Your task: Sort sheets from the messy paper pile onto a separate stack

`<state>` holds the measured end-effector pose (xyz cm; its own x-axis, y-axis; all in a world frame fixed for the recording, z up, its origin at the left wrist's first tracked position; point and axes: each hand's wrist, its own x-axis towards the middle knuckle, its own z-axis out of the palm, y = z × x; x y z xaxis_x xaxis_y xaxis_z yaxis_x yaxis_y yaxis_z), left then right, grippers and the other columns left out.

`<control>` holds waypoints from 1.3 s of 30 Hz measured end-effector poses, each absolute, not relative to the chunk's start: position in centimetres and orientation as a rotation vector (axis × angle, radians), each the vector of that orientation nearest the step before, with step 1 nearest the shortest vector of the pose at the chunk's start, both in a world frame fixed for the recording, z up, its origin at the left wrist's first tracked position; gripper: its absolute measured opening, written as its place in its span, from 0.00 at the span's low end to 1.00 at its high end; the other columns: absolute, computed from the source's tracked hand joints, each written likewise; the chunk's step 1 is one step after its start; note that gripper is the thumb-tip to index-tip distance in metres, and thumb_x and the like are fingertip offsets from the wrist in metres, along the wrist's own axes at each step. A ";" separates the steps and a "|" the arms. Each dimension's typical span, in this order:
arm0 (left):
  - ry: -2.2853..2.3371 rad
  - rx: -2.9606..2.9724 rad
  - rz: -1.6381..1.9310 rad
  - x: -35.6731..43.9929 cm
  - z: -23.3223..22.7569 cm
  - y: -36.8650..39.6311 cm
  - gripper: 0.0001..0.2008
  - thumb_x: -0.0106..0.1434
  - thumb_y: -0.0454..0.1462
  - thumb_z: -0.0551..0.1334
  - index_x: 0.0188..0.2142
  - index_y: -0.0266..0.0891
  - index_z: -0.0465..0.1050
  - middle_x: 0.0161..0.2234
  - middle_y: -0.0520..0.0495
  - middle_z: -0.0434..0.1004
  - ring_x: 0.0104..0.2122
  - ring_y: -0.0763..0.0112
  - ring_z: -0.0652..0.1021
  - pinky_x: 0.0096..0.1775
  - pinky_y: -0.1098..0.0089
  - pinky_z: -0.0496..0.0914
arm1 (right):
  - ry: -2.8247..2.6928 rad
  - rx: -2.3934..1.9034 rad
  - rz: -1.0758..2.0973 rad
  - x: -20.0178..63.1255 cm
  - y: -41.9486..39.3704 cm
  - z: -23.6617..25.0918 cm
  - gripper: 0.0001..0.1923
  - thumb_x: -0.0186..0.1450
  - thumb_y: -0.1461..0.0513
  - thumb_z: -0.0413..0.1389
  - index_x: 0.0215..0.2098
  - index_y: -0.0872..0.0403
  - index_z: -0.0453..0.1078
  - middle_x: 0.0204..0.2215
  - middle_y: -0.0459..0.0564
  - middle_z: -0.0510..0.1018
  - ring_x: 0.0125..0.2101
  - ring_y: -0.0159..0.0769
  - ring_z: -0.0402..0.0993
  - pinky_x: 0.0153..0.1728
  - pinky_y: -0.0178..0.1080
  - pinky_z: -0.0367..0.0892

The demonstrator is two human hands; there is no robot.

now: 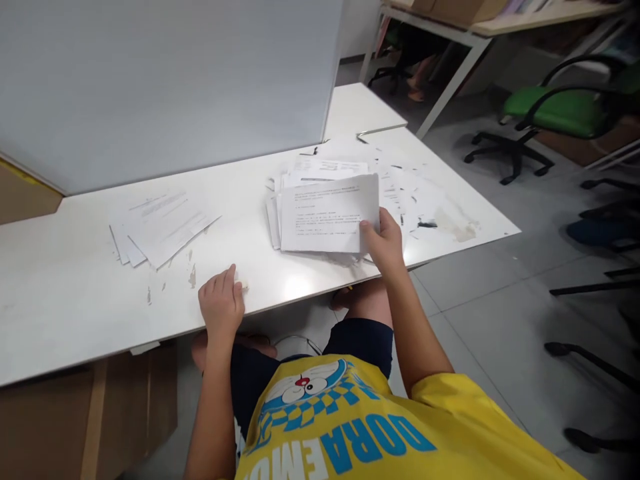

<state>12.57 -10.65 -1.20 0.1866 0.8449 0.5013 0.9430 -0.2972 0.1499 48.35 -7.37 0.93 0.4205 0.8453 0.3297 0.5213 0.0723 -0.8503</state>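
Note:
My right hand (386, 241) is closed on the right edge of a printed paper sheet (325, 217), with the thumb on top. The sheet lies over a loose stack of papers (327, 168), so most of the stack is hidden. My left hand (221, 300) rests palm down near the table's front edge, fingers stretched out and holding nothing that I can see. Beside its thumb lies a small whitish piece (245, 286), too small to name. Farther left, several printed sheets (167, 227) lie fanned out in a second pile.
The white table (280, 293) has worn patches and dark scraps (427, 225) on its right part. A grey panel (170, 80) stands along the back. Cardboard boxes (125, 407) sit under the table at left. A green chair (555, 110) stands at the right.

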 end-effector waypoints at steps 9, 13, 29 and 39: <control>-1.623 -2.279 -1.104 11.6 -0.2 -10.5 0.20 0.70 0.39 0.47 0.56 0.36 0.68 0.49 0.37 0.76 0.55 0.58 0.70 0.56 0.58 0.60 | -1.243 -1.723 -0.212 47.1 -7.4 0.6 0.29 0.66 0.57 0.48 0.65 0.51 0.52 0.55 0.60 0.64 0.55 0.52 0.61 0.54 0.61 0.61; -1.894 -2.247 -0.957 6.8 2.3 -7.3 0.22 0.70 0.43 0.46 0.58 0.38 0.65 0.55 0.38 0.71 0.57 0.59 0.69 0.59 0.58 0.60 | -1.280 -1.568 -0.097 43.3 -12.3 -1.9 0.23 0.70 0.61 0.46 0.63 0.49 0.56 0.52 0.59 0.66 0.55 0.49 0.63 0.54 0.55 0.65; -2.386 -2.104 -0.156 -1.7 2.2 1.9 0.50 0.63 0.58 0.50 0.68 0.18 0.36 0.68 0.21 0.39 0.68 0.39 0.43 0.65 0.49 0.41 | -1.707 -1.519 -0.210 40.1 -15.2 -8.8 0.25 0.68 0.65 0.43 0.63 0.55 0.59 0.54 0.57 0.72 0.56 0.48 0.64 0.56 0.50 0.57; -2.460 -2.033 -0.421 -0.4 3.6 0.6 0.48 0.62 0.58 0.51 0.69 0.28 0.39 0.66 0.28 0.54 0.64 0.41 0.59 0.60 0.51 0.58 | -1.660 -1.483 -0.280 40.0 -14.6 -10.4 0.24 0.66 0.65 0.44 0.60 0.53 0.63 0.52 0.56 0.74 0.55 0.48 0.66 0.56 0.49 0.56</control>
